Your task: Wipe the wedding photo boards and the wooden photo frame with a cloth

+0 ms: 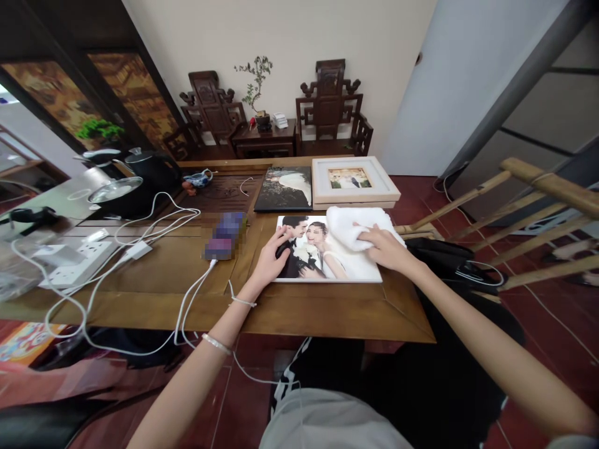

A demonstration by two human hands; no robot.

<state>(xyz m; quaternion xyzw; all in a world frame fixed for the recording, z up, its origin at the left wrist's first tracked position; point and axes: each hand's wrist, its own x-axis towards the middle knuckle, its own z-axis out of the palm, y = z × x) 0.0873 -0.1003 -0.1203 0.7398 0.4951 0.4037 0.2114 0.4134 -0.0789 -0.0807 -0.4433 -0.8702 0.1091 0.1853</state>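
A white-edged photo panel with a picture of a couple lies flat on the wooden table. At its left edge rests my left hand, fingers stretched out over the picture. My right hand grips a folded white cloth, which covers the panel's upper right part. Behind the panel lie a dark photo panel with a white dress in it and a pale wooden picture frame with a small photo in a white mat.
Left of the panel, a phone is plugged into a white cable. A power strip, tangled cables, a lidded pot and a black kettle occupy the table's left side. A bamboo rack stands at the right, beyond the table edge.
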